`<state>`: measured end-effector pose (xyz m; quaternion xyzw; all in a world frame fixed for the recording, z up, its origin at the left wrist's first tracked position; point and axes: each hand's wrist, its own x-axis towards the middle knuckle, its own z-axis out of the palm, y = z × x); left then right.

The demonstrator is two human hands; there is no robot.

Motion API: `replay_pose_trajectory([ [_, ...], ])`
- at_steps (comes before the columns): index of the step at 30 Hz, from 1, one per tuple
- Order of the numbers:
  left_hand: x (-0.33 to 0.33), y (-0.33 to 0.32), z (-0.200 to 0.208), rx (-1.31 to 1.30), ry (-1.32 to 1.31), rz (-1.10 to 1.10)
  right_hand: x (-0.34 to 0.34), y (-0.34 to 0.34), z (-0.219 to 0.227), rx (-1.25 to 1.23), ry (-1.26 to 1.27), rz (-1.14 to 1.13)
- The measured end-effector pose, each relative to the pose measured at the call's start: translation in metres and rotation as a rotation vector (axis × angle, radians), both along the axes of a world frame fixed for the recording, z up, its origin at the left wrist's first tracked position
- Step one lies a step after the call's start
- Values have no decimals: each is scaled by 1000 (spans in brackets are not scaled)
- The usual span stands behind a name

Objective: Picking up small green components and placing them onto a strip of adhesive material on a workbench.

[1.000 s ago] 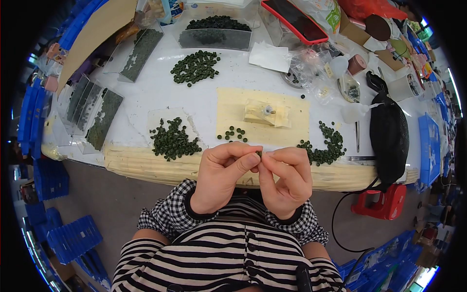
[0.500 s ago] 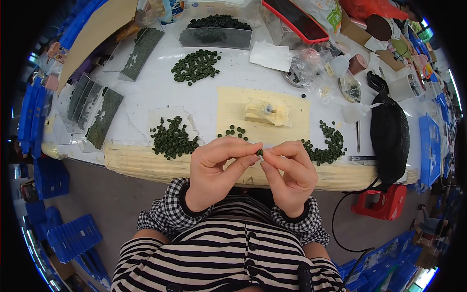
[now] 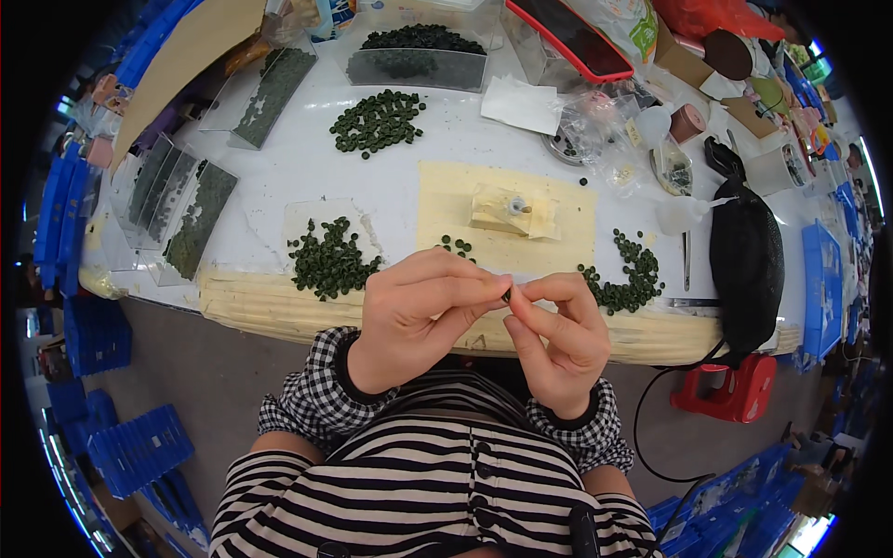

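Above the padded front edge of the table, my left hand (image 3: 414,321) pinches a small dark green round piece (image 3: 506,296) between thumb and fingers. The fingertips of my right hand (image 3: 563,335) are closed and meet the same piece from the other side, partly hiding it. Just beyond my fingers lie a few loose green pieces (image 3: 456,245) on a yellow sheet (image 3: 445,200). A yellow-wrapped block (image 3: 493,210) with a small grey fitting on top stands on that sheet. One pile of green pieces (image 3: 327,260) lies left of my hands, another pile (image 3: 633,279) to the right.
Farther back are a spread of green pieces (image 3: 377,123) and a clear bin (image 3: 419,70) of dark pieces. Clear trays (image 3: 200,219) stand at left. At right lie tweezers (image 3: 686,260), a black bag (image 3: 744,260) and plastic bags (image 3: 600,130); a red-cased phone (image 3: 577,42) is behind.
Both hands have shifted slightly to the right with the small piece between their fingertips. The piece has turned a little. The piles on the table look the same.
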<state>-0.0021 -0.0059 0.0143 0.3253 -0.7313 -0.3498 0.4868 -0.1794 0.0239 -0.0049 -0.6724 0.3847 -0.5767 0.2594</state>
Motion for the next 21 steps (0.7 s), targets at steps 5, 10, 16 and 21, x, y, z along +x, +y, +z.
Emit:
replay_pose_trajectory([
  [5,-1,3,-5,327,226,-41,0,0,-2,19,-2,-15],
  [10,-1,3,-7,306,244,-47,1,0,-1,-26,48,-41],
  [16,-2,5,-8,337,272,-46,3,2,-2,-38,62,-74],
  [21,-1,6,-7,288,231,-47,3,1,-2,-63,72,-93],
])
